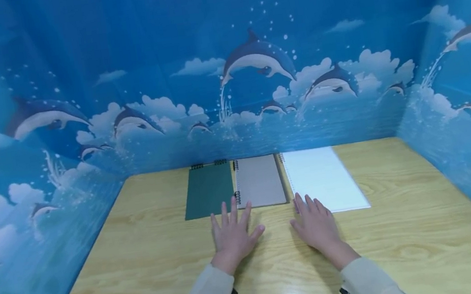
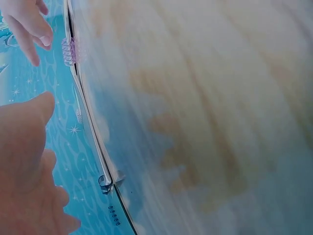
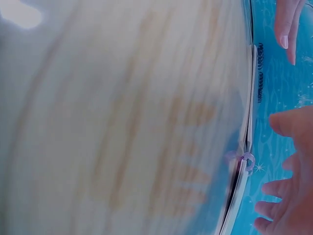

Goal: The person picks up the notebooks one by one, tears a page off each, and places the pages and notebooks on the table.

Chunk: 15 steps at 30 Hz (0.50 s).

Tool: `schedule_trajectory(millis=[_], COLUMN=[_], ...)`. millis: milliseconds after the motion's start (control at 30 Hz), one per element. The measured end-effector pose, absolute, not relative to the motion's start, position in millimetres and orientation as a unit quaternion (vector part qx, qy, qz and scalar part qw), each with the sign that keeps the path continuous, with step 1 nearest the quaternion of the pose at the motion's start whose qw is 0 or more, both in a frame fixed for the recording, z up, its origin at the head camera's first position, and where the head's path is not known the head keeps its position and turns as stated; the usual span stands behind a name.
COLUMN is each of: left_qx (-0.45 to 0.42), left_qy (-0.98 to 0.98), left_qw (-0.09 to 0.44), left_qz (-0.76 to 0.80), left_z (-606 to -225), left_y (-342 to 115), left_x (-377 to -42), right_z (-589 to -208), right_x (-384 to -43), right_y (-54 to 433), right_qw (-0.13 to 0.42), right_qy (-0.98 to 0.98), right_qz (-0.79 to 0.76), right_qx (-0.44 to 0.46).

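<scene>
In the head view a grey rectangular spiral notebook (image 1: 259, 181) lies on the pale wood-grain table (image 1: 145, 273), a dark green, black-ringed notebook (image 1: 209, 190) just left of it and a white spiral notebook (image 1: 324, 180) just right — the empty left hand (image 1: 232, 237) spread wide and the empty right hand (image 1: 317, 225) straight-fingered near the grey notebook's front edge. The left wrist view shows purple rings (image 2: 69, 51) to the grey notebook's right. In the right wrist view the notebooks look thin: probably light, stiff, smooth — best gripped opposite the grey notebook's rings.
</scene>
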State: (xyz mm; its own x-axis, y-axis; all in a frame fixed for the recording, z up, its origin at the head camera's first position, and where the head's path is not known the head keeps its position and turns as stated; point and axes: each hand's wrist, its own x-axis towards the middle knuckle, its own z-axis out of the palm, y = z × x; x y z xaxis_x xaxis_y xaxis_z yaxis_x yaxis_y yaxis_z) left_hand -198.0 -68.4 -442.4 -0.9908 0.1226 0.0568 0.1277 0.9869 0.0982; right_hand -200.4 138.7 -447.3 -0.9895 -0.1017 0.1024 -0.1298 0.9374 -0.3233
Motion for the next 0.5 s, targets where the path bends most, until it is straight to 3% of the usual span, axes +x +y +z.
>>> schedule_trajectory(millis=[300, 500], left_qx=[-0.086, -0.11], left_qy=[-0.991, -0.962], left_qw=[0.043, 0.051], left_qz=[-0.097, -0.246], left_z=[-440.3, -432.5], left_y=[-76.1, -77.5], left_x=[-201.9, -200.3], right_z=[-443.1, -442.4], right_x=[-204.6, -208.4], right_y=[135.0, 126.6], right_qw=[0.07, 0.048], right_qy=[-0.966, -0.955], right_qz=[0.245, 0.289], right_qx=[0.046, 0.036])
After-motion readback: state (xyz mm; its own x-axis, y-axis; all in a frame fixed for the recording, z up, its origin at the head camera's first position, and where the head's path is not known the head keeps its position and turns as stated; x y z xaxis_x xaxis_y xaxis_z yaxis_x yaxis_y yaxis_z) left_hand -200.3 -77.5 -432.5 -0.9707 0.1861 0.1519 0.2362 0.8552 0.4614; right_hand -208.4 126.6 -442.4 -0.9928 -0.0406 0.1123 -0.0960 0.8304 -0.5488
